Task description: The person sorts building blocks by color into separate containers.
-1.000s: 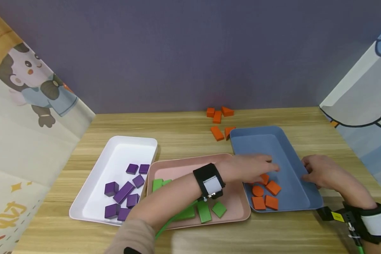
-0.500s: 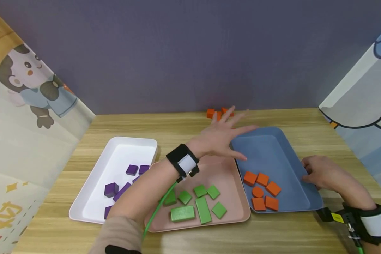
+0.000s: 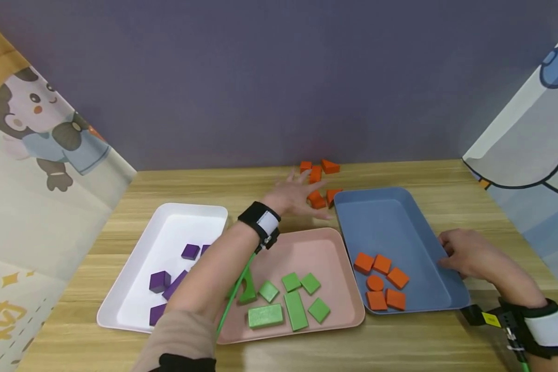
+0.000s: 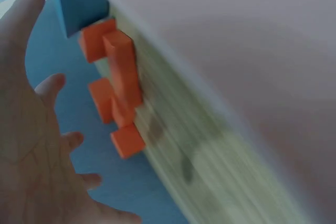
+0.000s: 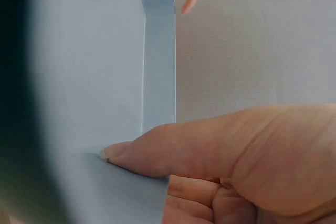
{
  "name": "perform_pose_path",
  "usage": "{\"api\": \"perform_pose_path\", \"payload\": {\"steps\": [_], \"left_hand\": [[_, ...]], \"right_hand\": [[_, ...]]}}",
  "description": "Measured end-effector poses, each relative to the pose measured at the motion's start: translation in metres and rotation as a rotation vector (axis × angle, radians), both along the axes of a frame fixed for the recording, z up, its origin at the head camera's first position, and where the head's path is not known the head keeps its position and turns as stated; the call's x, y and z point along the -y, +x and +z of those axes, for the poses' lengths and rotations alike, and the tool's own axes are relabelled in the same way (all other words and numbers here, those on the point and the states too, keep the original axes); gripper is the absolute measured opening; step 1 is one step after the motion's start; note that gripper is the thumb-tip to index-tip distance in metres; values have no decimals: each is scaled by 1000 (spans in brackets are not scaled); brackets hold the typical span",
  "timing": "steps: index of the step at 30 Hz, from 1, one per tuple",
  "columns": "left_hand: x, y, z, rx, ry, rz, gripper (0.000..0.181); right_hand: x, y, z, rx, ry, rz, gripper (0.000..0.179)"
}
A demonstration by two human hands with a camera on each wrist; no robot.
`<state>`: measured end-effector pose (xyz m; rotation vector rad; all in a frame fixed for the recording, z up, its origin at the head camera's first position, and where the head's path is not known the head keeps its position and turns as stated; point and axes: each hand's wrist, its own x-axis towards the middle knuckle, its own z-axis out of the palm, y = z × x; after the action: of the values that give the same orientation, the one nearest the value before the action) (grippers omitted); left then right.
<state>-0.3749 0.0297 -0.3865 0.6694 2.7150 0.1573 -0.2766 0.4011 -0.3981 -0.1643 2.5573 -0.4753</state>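
My left hand (image 3: 293, 200) reaches with spread fingers over the back of the table, just left of several loose orange blocks (image 3: 330, 167). In the left wrist view those orange blocks (image 4: 123, 69) stand beyond the fingers, and nothing is in that hand. At the right, my right hand (image 3: 469, 256) grips the right wall of a blue tray (image 3: 376, 222). The right wrist view has the thumb (image 5: 157, 150) inside the tray wall and the curled fingers outside. Several orange blocks (image 3: 375, 300), one of them round, lie in the tray's front left part.
A pink tray (image 3: 325, 248) with several green blocks (image 3: 296, 311) stands left of the blue one. Farther left is a white tray (image 3: 176, 219) of purple blocks (image 3: 160, 281), partly hidden by the left forearm. A dark panel (image 3: 279, 82) rises behind the table.
My left hand has moved from over the blue tray back and leftward to the loose orange blocks, leaving another orange block in the tray. The right hand keeps its grip on the tray wall.
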Motion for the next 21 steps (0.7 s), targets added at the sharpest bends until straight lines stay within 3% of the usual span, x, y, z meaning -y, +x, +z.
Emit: {"api": "perform_pose_path", "payload": {"steps": [8, 16, 21], "left_hand": [[0, -3, -10, 29, -114, -39, 92], [-4, -3, -15, 43, -112, -26, 80], [-3, -3, -17, 8, -110, -35, 67]], "right_hand": [[0, 0, 1, 9, -8, -11, 27], [0, 0, 1, 3, -15, 0, 26], [-2, 0, 0, -1, -16, 4, 26]]}}
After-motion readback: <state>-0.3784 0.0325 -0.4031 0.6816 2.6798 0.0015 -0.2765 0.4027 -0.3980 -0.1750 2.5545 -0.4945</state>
